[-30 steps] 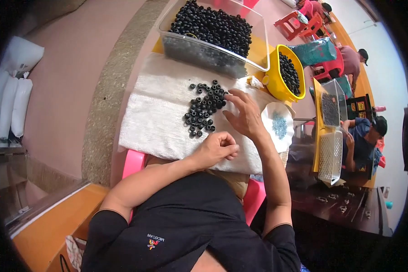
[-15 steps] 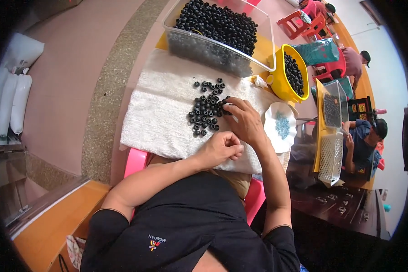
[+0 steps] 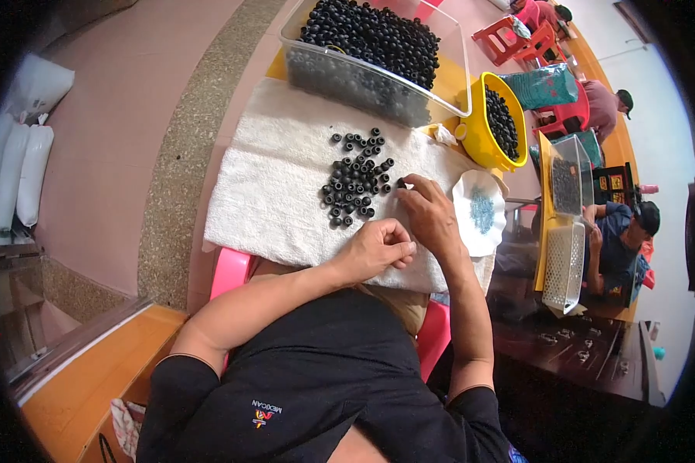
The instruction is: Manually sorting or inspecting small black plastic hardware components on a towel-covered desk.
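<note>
Several small black ring-shaped pieces [image 3: 351, 185], each with a hole, lie in a loose pile on a white towel [image 3: 270, 177]. My right hand [image 3: 432, 216], just right of the pile, pinches one black ring-shaped piece [image 3: 401, 183] between thumb and fingertips. Nearer to me, my left hand [image 3: 374, 251] is closed, thumb against the curled fingers; whatever it holds is hidden. Beside my right hand stands a white dish [image 3: 471, 243] with a wavy rim, holding tiny bluish clear bits [image 3: 482, 213].
A clear plastic bin [image 3: 347, 77] full of black pieces stands beyond the towel. To its right is a yellow basin [image 3: 479, 139] with more of them. Farther right, a seated person [image 3: 622, 243] works beside a white perforated basket [image 3: 564, 270]. White sacks [image 3: 35, 177] stand at far left.
My right hand has drawn away from the pile, slightly toward the right and nearer, with one black piece in its fingertips. My left hand has stayed almost in place.
</note>
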Demonstrator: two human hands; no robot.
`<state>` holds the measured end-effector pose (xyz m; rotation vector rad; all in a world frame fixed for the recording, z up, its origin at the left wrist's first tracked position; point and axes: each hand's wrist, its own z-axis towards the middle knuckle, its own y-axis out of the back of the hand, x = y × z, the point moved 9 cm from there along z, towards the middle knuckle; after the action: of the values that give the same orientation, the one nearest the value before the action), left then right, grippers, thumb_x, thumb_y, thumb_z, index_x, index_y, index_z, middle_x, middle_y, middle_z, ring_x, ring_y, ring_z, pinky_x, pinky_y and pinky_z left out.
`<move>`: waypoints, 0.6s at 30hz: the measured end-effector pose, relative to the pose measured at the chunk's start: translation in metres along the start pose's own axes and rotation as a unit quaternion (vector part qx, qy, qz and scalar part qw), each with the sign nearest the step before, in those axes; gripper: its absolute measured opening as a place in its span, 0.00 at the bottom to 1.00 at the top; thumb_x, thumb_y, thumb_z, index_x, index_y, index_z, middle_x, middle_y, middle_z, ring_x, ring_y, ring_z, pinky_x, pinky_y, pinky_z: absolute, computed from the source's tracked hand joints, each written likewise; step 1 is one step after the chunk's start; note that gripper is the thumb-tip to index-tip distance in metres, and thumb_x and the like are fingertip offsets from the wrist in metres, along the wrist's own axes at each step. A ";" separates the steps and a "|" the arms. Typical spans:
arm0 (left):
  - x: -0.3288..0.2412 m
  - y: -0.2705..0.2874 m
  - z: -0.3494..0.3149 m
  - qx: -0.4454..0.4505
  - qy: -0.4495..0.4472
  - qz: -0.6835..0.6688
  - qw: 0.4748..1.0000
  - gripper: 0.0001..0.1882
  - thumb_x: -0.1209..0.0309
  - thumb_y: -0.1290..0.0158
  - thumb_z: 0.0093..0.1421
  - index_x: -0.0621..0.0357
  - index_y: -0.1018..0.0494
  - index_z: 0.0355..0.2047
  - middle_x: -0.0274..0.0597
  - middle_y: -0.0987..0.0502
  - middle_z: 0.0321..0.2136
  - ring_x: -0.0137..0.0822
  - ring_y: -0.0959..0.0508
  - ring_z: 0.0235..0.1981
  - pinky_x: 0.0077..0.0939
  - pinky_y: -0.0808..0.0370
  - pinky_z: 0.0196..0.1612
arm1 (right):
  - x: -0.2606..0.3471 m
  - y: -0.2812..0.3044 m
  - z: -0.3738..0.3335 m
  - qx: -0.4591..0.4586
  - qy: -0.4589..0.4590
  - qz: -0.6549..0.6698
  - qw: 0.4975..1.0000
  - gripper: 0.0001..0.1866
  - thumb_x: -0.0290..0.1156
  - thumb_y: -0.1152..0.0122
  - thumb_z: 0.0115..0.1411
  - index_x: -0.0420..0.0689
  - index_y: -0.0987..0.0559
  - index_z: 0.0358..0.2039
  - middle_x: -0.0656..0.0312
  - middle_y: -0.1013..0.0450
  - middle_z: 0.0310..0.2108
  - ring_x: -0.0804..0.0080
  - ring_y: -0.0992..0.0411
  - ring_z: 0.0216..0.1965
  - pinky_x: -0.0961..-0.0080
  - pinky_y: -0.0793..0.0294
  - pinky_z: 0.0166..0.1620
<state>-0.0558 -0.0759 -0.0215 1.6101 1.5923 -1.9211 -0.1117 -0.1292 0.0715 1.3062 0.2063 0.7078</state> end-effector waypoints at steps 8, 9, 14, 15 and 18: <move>0.001 0.000 0.000 -0.002 0.001 0.003 1.000 0.09 0.71 0.44 0.63 0.65 0.29 0.36 0.42 0.22 0.31 0.28 0.21 0.32 0.23 0.20 0.36 | -0.011 -0.002 0.003 -0.023 0.013 0.003 1.000 0.11 0.20 0.38 0.51 0.41 0.20 0.37 0.53 0.25 0.42 0.54 0.25 0.42 0.65 0.25 0.44; 0.001 0.000 0.001 0.000 0.003 0.000 1.000 0.09 0.71 0.44 0.63 0.64 0.29 0.36 0.42 0.22 0.31 0.28 0.21 0.32 0.23 0.20 0.36 | -0.013 -0.003 0.006 -0.024 0.011 0.018 1.000 0.11 0.19 0.37 0.51 0.41 0.20 0.37 0.53 0.25 0.42 0.53 0.25 0.42 0.65 0.25 0.44; 0.004 0.000 0.001 -0.004 0.003 -0.015 1.000 0.08 0.71 0.44 0.63 0.64 0.29 0.36 0.41 0.22 0.31 0.28 0.21 0.31 0.23 0.20 0.36 | -0.015 -0.011 0.024 -0.024 0.024 0.047 0.998 0.12 0.19 0.37 0.51 0.39 0.21 0.38 0.52 0.25 0.42 0.53 0.25 0.42 0.65 0.25 0.45; 0.003 0.000 0.001 -0.004 0.002 -0.024 1.000 0.08 0.71 0.44 0.63 0.64 0.29 0.36 0.40 0.22 0.31 0.27 0.21 0.31 0.22 0.20 0.35 | -0.013 -0.012 0.029 -0.027 0.028 0.046 0.998 0.12 0.19 0.37 0.51 0.39 0.21 0.38 0.52 0.25 0.42 0.53 0.25 0.42 0.65 0.25 0.45; 0.000 0.000 0.000 -0.003 -0.002 -0.017 1.000 0.07 0.72 0.44 0.63 0.64 0.29 0.35 0.39 0.22 0.30 0.26 0.21 0.31 0.21 0.21 0.35 | -0.013 -0.016 0.040 -0.035 0.034 0.055 0.997 0.13 0.19 0.37 0.50 0.39 0.21 0.38 0.52 0.25 0.42 0.53 0.25 0.42 0.65 0.25 0.46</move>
<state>-0.0560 -0.0761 -0.0218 1.5852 1.6319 -1.9340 -0.0954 -0.1705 0.0648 1.2342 0.1636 0.8456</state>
